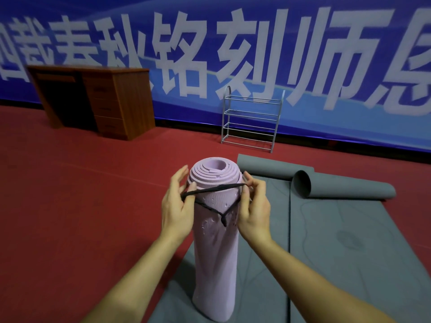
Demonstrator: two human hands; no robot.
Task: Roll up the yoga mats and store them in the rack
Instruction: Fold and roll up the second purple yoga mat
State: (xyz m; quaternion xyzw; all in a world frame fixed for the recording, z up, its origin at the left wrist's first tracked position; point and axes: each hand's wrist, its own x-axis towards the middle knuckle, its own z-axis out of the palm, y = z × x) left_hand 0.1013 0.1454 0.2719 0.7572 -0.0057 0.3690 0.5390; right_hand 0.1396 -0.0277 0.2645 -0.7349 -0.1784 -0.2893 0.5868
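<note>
Two hands work at the upper end of one rolled mat. My left hand [177,206] and my right hand [254,206] flank the purple yoga mat [217,248], which is rolled tight and stands upright with its spiral end facing up.

A black strap [217,188] is stretched between both hands across the near face of the roll, just below its top rim. A second run of the strap drops to a small joint lower on the roll; I cannot tell whether that is a knot or a clasp.

- Left fingers: one is hooked through the strap's loop, and the others are raised beside the roll.
- Right fingers: thumb and fingertips are curled and pinch the strap at the right edge of the roll.

The base of the roll rests on the left grey mat [263,229], which lies flat on the red floor [70,194]. Touching it on the right lies a second grey mat [349,229], whose far end is curled into a loose roll.

The metal rack [250,120] stands far off, right of centre, well apart from the purple mat and against the blue banner [233,43]. A wooden desk [93,101] stands at the far left.
</note>
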